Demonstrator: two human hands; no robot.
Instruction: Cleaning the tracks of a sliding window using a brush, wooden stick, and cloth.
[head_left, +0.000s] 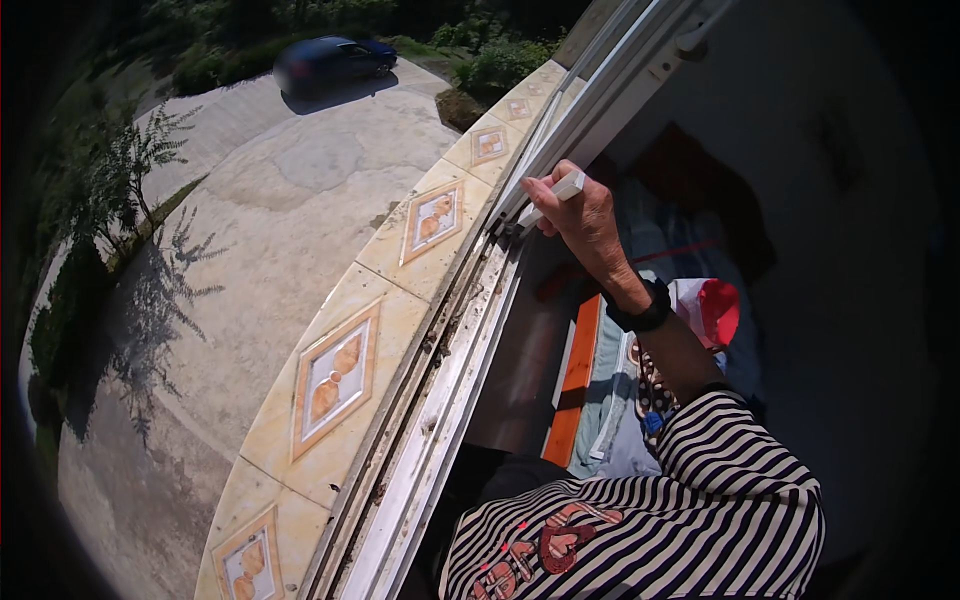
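My right hand point(578, 215), with a dark watch on its wrist, reaches up to the sliding window's frame. Its fingers are wrapped round a white bar-shaped handle point(568, 187), one blunt end of which sticks out above the fist. The lower end comes down at the window track point(465, 325), beside the edge of the white sash point(610, 105). Something small and dark sits there, too unclear to name. Dirt and dark specks lie along the track's grooves. My left hand is out of the picture.
Outside the track runs a tiled ledge point(385, 278) with diamond patterns. Beyond lies a concrete yard point(300, 190) with a dark blue car point(338, 66) and shrubs. Inside are an orange wooden edge point(575, 380), pale bedding point(610, 350) and a red-and-white item point(712, 308).
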